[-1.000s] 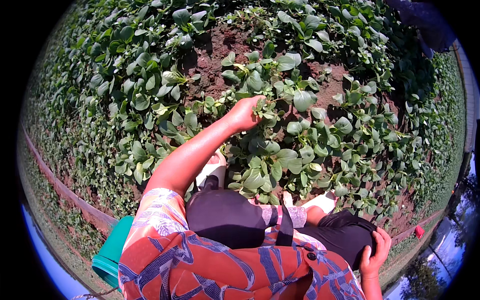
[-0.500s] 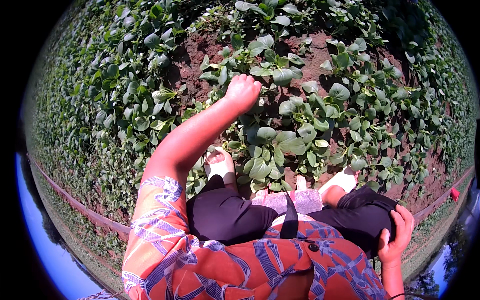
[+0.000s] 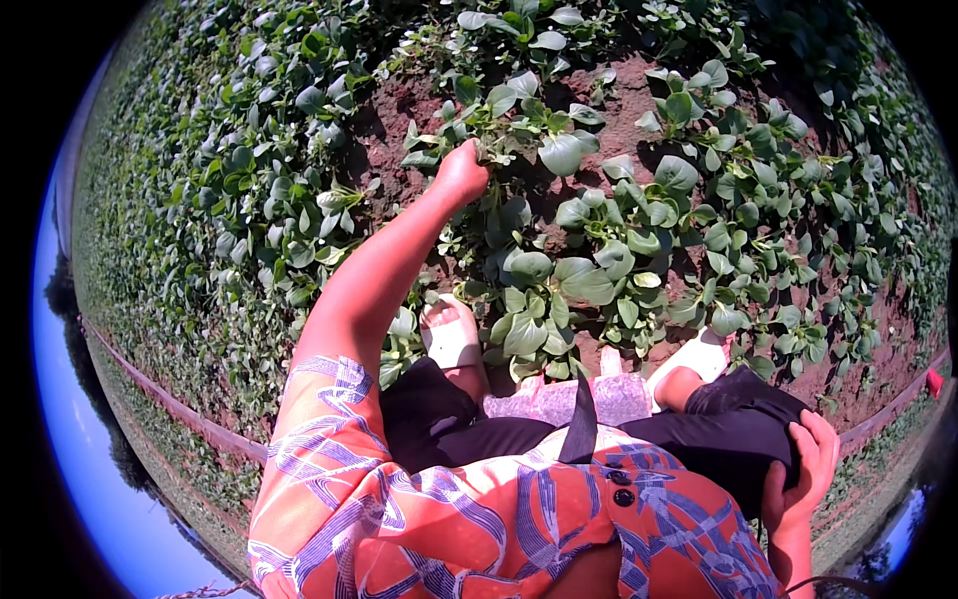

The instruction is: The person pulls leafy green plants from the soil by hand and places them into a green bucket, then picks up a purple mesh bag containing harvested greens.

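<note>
My left hand [image 3: 463,175] reaches out among the low leafy greens, its fingers closed. A sprig of a small-leaved weed [image 3: 495,151] shows at the fingertips, and the hand seems to grip it; the fingers partly hide the hold. Just beyond the fist grows a leafy green plant [image 3: 561,152] with broad, rounded leaves. My right hand [image 3: 806,467] rests at the side of my right knee [image 3: 738,429] in dark trousers, thumb and fingers apart, holding nothing.
Between my white shoes [image 3: 451,334] stands a clump of broad-leaved greens [image 3: 539,299]. A greyish padded roll [image 3: 569,399] lies under me. Reddish soil [image 3: 391,125] shows between plants; dense greens [image 3: 230,190] spread to the left. A red object [image 3: 934,382] is at the far right.
My left hand has shifted slightly left and up, turning at the wrist, and a small-leaved sprig now shows at its fingers. My right hand stays by the knee.
</note>
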A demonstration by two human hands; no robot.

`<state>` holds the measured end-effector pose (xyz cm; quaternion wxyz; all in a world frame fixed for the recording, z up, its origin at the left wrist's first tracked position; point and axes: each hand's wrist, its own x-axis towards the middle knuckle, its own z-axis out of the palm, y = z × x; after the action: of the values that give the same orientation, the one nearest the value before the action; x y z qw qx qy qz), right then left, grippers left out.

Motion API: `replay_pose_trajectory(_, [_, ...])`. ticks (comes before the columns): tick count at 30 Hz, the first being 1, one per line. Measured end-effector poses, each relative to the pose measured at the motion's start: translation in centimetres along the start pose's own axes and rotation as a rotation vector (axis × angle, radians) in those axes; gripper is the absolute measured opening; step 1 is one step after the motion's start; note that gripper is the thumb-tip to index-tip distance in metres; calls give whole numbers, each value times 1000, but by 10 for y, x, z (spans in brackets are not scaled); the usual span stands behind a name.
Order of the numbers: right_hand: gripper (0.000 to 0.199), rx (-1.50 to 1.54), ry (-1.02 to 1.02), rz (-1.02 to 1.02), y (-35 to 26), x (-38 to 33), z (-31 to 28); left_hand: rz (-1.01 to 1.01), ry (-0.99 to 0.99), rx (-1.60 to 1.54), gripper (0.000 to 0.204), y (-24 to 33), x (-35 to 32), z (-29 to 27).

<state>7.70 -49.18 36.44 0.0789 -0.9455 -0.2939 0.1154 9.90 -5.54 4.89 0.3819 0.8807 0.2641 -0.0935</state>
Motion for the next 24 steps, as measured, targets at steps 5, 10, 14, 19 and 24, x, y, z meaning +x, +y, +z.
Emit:
replay_pose_trajectory(5, [33, -1, -10, -2, 2, -7, -3, -309, 201, -6, 24, -25, 30, 6])
replay_pose_trajectory(10, [34, -25, -26, -11, 1, -12, -3, -278, 86, 42, 24, -17, 21, 34])
replay_pose_trajectory(14, [34, -33, -27, -11, -1, -12, -2, -216, 183, -38, 26, -24, 14, 42])
replay_pose_trajectory(19, [34, -14, -9, -26, -4, -6, 0, 37, 402, -467, 22, -68, 44, 60])
replay_pose_trajectory(24, [34, -18, -11, -46, -6, 1, 2, -109, 406, -818, 17, -42, 49, 23])
